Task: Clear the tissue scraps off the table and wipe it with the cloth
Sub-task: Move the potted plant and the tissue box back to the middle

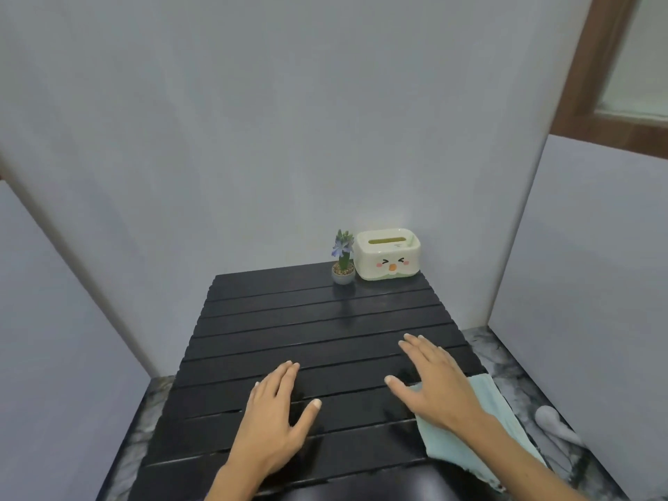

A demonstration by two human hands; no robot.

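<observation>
A black slatted table fills the middle of the head view. My left hand lies flat and open on its near slats, holding nothing. My right hand hovers palm down with fingers spread, its heel over the left edge of a light blue cloth that lies at the table's right near edge. I see no tissue scraps on the slats.
A small potted plant with a purple flower and a cream tissue box with a cartoon face stand at the far right of the table. White partition walls close in on three sides. Marble floor shows beside the table.
</observation>
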